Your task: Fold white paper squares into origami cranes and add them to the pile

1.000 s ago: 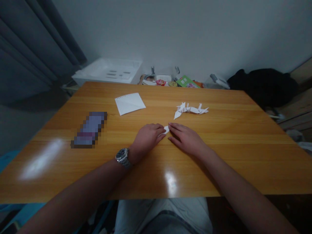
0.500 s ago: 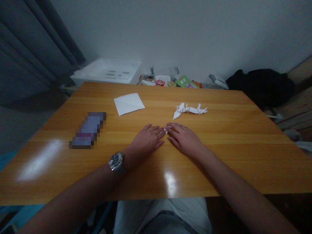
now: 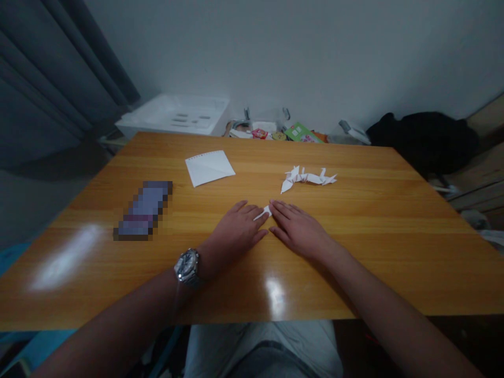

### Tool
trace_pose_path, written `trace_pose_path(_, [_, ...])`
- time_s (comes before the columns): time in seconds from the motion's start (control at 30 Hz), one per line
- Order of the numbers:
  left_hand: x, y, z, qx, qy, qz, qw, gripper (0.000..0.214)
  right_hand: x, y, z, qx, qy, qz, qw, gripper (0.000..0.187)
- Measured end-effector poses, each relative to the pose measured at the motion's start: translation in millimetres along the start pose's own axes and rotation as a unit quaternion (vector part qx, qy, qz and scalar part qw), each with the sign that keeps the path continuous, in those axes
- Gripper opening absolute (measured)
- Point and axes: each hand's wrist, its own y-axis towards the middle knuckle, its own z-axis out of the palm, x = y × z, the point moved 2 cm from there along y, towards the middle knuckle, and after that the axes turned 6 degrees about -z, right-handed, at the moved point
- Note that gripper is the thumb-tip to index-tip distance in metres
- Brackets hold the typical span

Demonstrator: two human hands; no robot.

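A small piece of folded white paper (image 3: pixel 268 210) lies on the wooden table (image 3: pixel 394 231), between my two hands. My left hand (image 3: pixel 239 226), with a metal watch (image 3: pixel 186 266) on the wrist, rests palm down, its outstretched fingertips pressing on the paper's left part. From the other side my right hand (image 3: pixel 297 227) lies flat too, fingers extended, the fingertips at the paper's right end. Part of the paper is hidden under the fingers. Just beyond my right hand sits a group of white folded-paper figures (image 3: pixel 309 177), one touching another.
A blank white sheet (image 3: pixel 210 168) with a torn perforated edge lies at the back left. A blurred-out dark device (image 3: pixel 144 210) is on the left. Behind the table stand a white tray (image 3: pixel 145 126) and several packets, with a green one (image 3: pixel 301 133) among them.
My right fingers have drawn slightly back off the paper, so more of it shows between my hands. The view has shifted a little; the other things lie as before.
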Motion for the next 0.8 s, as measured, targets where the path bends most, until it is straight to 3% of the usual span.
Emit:
trace_pose_path(0.37, [-2.3, -1.4, -1.3, 0.01, -0.007, -0.001, 1.0, 0.038, 4.1, 1.6, 2.6, -0.021, -0.003, -0.01, 1.0, 0.062])
trace_pose_path(0.8, [-2.9, -4.3, -7.6, 0.003, -0.003, -0.007, 1.0, 0.038, -2.0, -3.9, 15.0, 0.006, 0.019, -0.014, 1.0, 0.066])
